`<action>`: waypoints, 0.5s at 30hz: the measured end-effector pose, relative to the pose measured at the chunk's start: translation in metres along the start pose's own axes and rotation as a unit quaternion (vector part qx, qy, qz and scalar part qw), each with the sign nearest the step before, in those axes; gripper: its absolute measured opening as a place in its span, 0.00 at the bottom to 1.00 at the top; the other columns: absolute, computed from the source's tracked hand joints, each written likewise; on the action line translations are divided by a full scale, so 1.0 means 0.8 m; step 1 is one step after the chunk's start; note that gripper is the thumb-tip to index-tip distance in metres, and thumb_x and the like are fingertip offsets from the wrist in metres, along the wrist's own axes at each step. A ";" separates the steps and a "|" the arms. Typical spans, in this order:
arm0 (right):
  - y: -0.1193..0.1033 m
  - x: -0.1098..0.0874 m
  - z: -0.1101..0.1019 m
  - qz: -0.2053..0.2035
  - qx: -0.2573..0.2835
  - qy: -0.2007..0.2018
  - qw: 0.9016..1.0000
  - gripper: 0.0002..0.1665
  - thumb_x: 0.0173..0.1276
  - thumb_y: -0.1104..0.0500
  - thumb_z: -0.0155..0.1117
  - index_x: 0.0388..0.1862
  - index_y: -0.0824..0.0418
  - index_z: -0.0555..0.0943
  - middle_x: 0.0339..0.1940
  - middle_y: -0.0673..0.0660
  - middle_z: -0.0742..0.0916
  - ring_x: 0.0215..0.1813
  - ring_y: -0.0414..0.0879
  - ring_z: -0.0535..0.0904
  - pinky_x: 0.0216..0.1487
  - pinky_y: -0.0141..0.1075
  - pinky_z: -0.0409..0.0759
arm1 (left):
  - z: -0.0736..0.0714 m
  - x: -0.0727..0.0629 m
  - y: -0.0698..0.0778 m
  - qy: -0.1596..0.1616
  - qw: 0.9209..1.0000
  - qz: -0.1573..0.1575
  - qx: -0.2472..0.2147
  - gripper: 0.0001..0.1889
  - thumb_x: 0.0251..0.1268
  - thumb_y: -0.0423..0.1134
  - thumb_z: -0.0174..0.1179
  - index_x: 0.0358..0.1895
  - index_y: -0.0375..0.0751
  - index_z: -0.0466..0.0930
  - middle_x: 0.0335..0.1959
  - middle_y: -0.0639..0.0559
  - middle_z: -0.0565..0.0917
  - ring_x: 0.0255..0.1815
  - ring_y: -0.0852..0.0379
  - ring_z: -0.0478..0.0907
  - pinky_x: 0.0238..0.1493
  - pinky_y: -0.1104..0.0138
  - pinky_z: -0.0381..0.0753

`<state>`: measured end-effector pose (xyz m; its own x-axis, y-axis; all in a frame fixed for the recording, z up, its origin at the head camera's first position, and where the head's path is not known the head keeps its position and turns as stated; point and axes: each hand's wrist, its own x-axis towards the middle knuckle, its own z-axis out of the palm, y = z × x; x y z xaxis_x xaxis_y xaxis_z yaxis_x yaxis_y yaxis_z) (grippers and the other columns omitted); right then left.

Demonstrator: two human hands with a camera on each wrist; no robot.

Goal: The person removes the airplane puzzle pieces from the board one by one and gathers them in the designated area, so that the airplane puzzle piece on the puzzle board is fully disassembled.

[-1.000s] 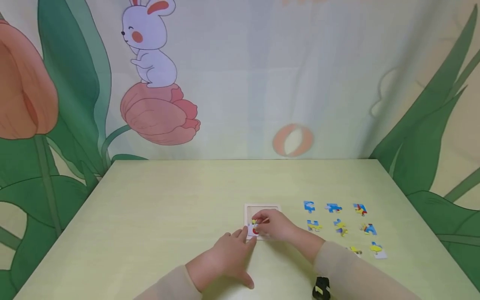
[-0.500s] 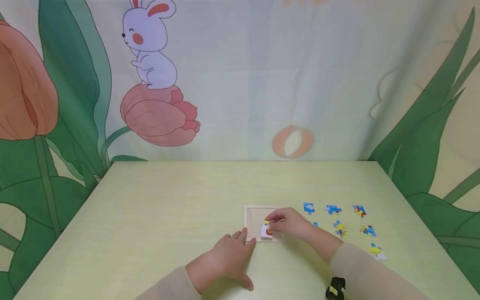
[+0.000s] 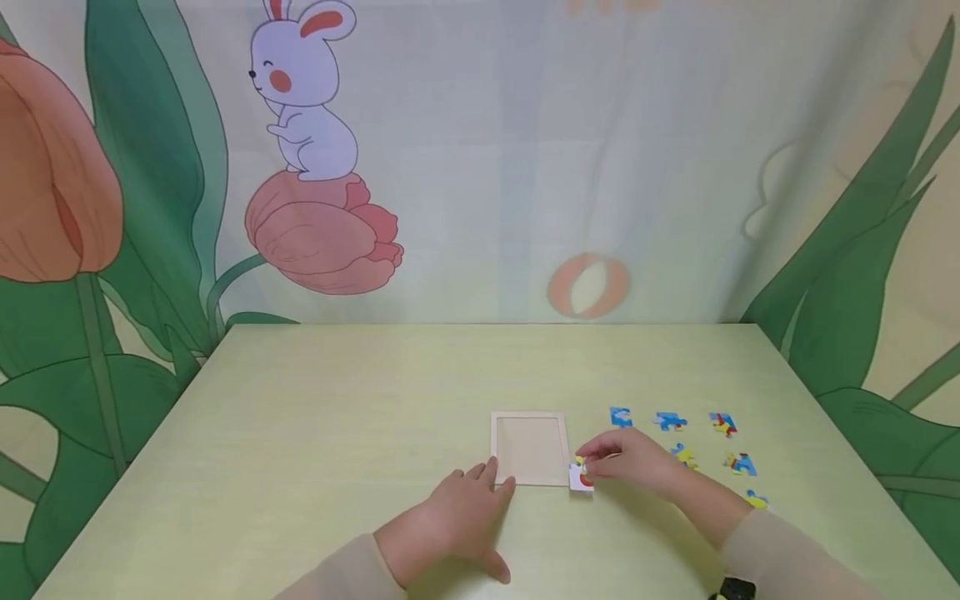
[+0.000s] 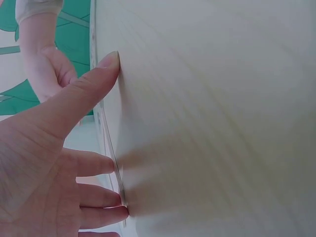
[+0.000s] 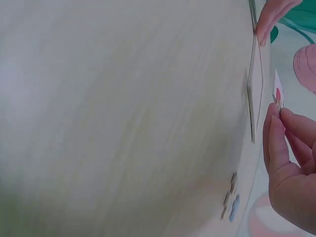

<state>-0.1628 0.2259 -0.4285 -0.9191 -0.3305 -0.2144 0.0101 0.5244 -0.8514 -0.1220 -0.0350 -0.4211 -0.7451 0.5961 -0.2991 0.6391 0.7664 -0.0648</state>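
A white jigsaw piece with a red and a yellow patch (image 3: 578,478) is pinched between the thumb and fingers of my right hand (image 3: 632,460), just off the lower right corner of a shallow wooden puzzle frame (image 3: 531,450). In the right wrist view the piece (image 5: 278,86) stands above the table surface, apart from the frame. No pieces lie inside the frame. My left hand (image 3: 465,512) rests with spread fingers at the frame's lower left corner, fingertips touching its edge; the left wrist view shows its fingers (image 4: 98,195) at that edge.
Several blue, yellow and red jigsaw pieces (image 3: 670,421) lie spaced out on the table (image 3: 337,417) to the right; my right forearm covers part of that area. A printed cloth (image 3: 450,167) hangs behind the table.
My right hand has lifted the white piece out of the frame's lower left part and carried it right, past the frame's right edge. The left hand has stayed in place.
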 end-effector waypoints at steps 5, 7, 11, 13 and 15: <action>0.011 -0.013 -0.017 0.022 -0.019 0.002 1.000 0.14 0.59 0.63 0.67 0.44 0.67 0.83 0.34 0.52 0.83 0.37 0.45 0.78 0.40 0.36 0.80 | 0.000 -0.001 0.000 0.002 1.000 0.000 -0.001 0.58 0.31 0.77 0.61 0.69 0.46 0.60 0.69 0.38 0.60 0.68 0.46 0.61 0.60 0.54 0.67; 0.014 -0.017 -0.023 0.030 -0.026 0.001 0.999 0.14 0.60 0.62 0.67 0.44 0.66 0.83 0.35 0.52 0.83 0.37 0.45 0.77 0.40 0.36 0.80 | -0.001 -0.001 0.000 0.003 1.000 -0.001 -0.001 0.58 0.31 0.77 0.61 0.69 0.46 0.61 0.69 0.38 0.60 0.67 0.46 0.61 0.60 0.54 0.67; 0.018 -0.025 -0.034 0.033 -0.026 -0.011 0.999 0.15 0.60 0.60 0.67 0.45 0.66 0.83 0.37 0.52 0.83 0.39 0.46 0.77 0.41 0.36 0.80 | -0.001 -0.001 0.000 0.006 1.000 0.000 -0.002 0.58 0.31 0.77 0.61 0.69 0.46 0.61 0.69 0.38 0.60 0.67 0.46 0.61 0.60 0.53 0.67; 0.020 -0.029 -0.039 0.024 -0.016 -0.022 0.999 0.16 0.60 0.60 0.66 0.46 0.68 0.82 0.38 0.54 0.83 0.39 0.47 0.78 0.42 0.37 0.80 | -0.002 -0.001 0.000 0.007 1.000 0.000 -0.003 0.58 0.31 0.77 0.61 0.69 0.46 0.61 0.69 0.38 0.60 0.67 0.46 0.61 0.60 0.54 0.67; 0.023 -0.033 -0.043 0.021 -0.007 -0.031 0.999 0.16 0.61 0.61 0.66 0.46 0.69 0.81 0.38 0.54 0.83 0.40 0.47 0.79 0.42 0.38 0.80 | -0.002 0.000 0.000 0.008 1.000 0.001 -0.005 0.58 0.31 0.76 0.61 0.69 0.46 0.61 0.69 0.38 0.60 0.67 0.46 0.61 0.59 0.54 0.67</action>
<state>-0.1517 0.2709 -0.4218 -0.8922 -0.3553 -0.2789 0.0419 0.5498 -0.8342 -0.1219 -0.0345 -0.4196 -0.7472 0.6011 -0.2835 0.6384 0.7678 -0.0546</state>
